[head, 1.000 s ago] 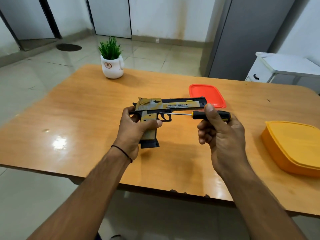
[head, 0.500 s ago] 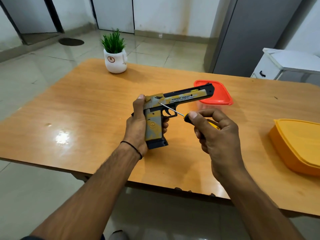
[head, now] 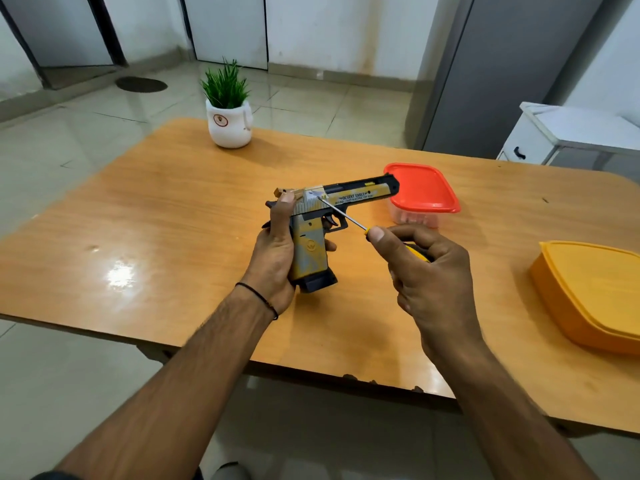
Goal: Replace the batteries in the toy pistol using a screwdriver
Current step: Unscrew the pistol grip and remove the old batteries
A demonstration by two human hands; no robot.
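The yellow, grey and black toy pistol (head: 349, 195) is held upright above the wooden table (head: 173, 220), barrel pointing right. My left hand (head: 277, 251) grips its handle from the left, thumb up near the rear of the slide. My right hand (head: 426, 271) holds the yellow-and-black handle of a thin screwdriver (head: 341, 213). The metal shaft runs up and left, and its tip touches the side of the slide just above the grip.
A clear container with a red lid (head: 420, 192) stands right behind the pistol's muzzle. An orange lidded box (head: 592, 289) sits at the table's right edge. A white pot with a green plant (head: 228, 116) is at the far side. A white cabinet (head: 568, 136) stands beyond the table.
The pistol went from lying level to standing upright in my left hand. The screwdriver swung from level under the barrel to a diagonal, with its tip now on the slide.
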